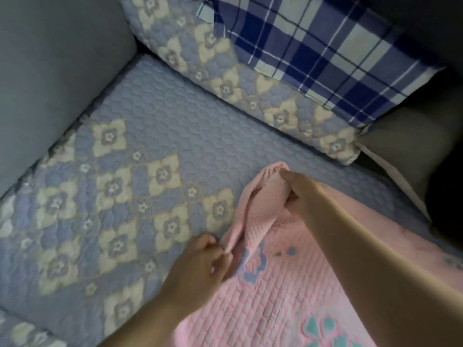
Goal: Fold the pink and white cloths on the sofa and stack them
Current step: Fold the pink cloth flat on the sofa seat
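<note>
A pink waffle-textured cloth (253, 209) hangs bunched between my two hands above the sofa seat. My right hand (298, 191) grips its upper end, lifted off the seat. My left hand (200, 261) pinches its lower corner near the seat. Under the cloth lies a pink quilted mat (275, 309) with blue and teal flower patches. No white cloth is in view.
The sofa seat carries a blue quilted cover (162, 126) with cream flowers. A matching quilted cushion (225, 78) and a blue-and-white checked pillow (313, 46) lean at the back. A grey armrest (50, 71) rises on the left.
</note>
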{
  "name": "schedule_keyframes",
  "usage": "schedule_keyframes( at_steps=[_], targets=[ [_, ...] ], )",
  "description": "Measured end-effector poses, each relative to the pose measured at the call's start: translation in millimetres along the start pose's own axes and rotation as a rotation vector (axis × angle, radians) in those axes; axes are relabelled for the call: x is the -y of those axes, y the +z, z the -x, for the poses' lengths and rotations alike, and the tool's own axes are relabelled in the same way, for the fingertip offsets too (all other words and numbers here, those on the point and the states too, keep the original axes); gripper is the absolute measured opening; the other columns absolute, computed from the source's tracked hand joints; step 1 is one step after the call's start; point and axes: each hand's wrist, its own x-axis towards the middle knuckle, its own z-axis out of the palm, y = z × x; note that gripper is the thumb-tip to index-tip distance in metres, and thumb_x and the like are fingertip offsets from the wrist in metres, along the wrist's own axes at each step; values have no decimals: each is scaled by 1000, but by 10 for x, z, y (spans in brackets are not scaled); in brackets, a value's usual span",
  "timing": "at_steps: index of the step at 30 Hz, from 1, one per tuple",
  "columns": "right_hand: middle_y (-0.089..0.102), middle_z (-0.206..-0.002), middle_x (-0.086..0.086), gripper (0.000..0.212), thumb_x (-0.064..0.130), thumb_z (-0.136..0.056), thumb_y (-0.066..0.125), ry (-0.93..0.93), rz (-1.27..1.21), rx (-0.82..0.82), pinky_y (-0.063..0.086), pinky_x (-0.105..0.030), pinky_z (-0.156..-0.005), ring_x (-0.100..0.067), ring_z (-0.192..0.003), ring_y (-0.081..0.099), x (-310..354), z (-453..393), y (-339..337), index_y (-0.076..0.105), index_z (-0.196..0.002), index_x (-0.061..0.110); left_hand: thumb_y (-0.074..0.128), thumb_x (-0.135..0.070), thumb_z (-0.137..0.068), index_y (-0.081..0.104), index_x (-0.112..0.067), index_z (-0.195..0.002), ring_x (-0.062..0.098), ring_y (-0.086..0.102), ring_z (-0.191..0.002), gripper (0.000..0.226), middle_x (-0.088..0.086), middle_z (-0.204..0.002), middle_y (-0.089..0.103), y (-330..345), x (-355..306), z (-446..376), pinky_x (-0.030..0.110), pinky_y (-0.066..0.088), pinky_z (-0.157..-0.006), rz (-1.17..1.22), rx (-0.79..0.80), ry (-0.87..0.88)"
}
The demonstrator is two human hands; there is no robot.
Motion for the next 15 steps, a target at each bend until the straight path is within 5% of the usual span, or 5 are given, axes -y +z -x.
schedule_keyframes(
  at_steps=[4,8,10,13,15],
  targets=[
    [56,-71,5,16,24,-84,76,-610,505,-180,42,-30,-57,-16,-62,51,177,273,136,61,-85,18,61,-35,-89,66,-23,-98,7,64,-90,16,-7,-96,69,-182,-83,-955,31,51,-84,503,-114,-372],
    [69,-83,-4,16,-1,-88,69,-702,340,308,51,-21,-69,-9,-72,63,194,591,329,69,-105,3,77,-34,-82,55,-23,-140,20,67,-112,62,7,-134,64,-248,35,-1842,39,52,-99,978,238,-529],
    [73,-95,-3,18,-1,-92,63,-778,365,267,51,-19,-79,-6,-83,66,134,551,274,72,-103,10,72,-21,-90,67,-22,-124,18,70,-91,35,10,-114,73,-301,1,-1980,31,54,-79,949,316,-534],
    [64,-123,5,36,3,-96,51,-820,478,-113,50,-36,-102,-10,-112,61,85,259,-31,65,-120,26,55,1,-89,74,-17,-84,23,67,-63,27,13,-84,74,-397,-35,-2124,31,55,-62,632,-37,-673],
    [52,-142,-2,43,11,-97,52,-785,712,-176,40,-44,-112,-22,-131,48,60,89,-260,55,-137,28,55,-8,-90,72,-19,-83,23,67,-71,21,7,-84,73,-464,-25,-2176,26,54,-61,401,-198,-665]
  ],
)
